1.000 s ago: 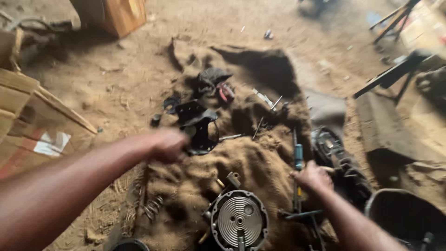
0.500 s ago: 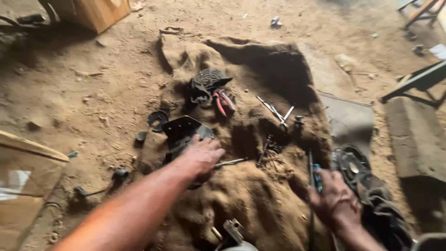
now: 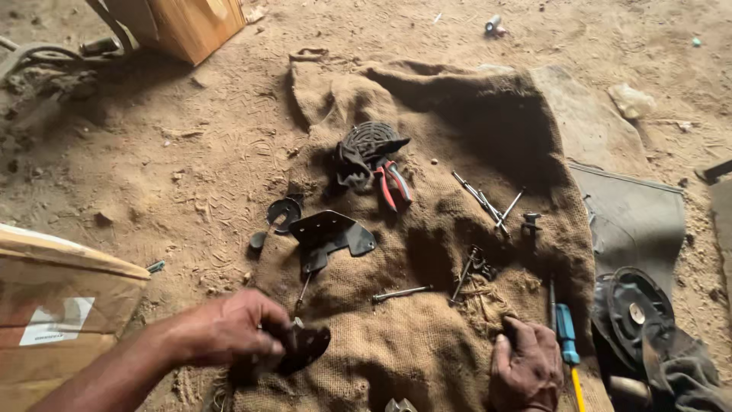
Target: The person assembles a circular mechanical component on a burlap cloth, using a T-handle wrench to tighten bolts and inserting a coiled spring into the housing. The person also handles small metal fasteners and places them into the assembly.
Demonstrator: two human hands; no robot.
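Observation:
My left hand [image 3: 229,329] grips a small dark metal part [image 3: 303,347] at the near left edge of a burlap sack [image 3: 427,229] spread on the dirt floor. My right hand [image 3: 526,366] rests fingers-down on the sack near its front, just left of a blue-handled screwdriver [image 3: 566,329]; whether it holds anything is hidden. On the sack lie a black bracket plate [image 3: 328,233], red-handled pliers [image 3: 393,183], a round black grille part [image 3: 370,141], long bolts [image 3: 480,197] and a single bolt [image 3: 400,293].
A cardboard box [image 3: 53,305] stands at the left. A wooden box [image 3: 191,23] sits at the top left. A round black cover with dark cloth [image 3: 637,313] lies at the right beside a grey mat [image 3: 633,214]. Small black pieces [image 3: 284,214] lie on the dirt.
My left hand has pulled back from the black bracket plate toward me and now grips a small dark part. My right hand has shifted left off the blue screwdriver. The view tilted downward.

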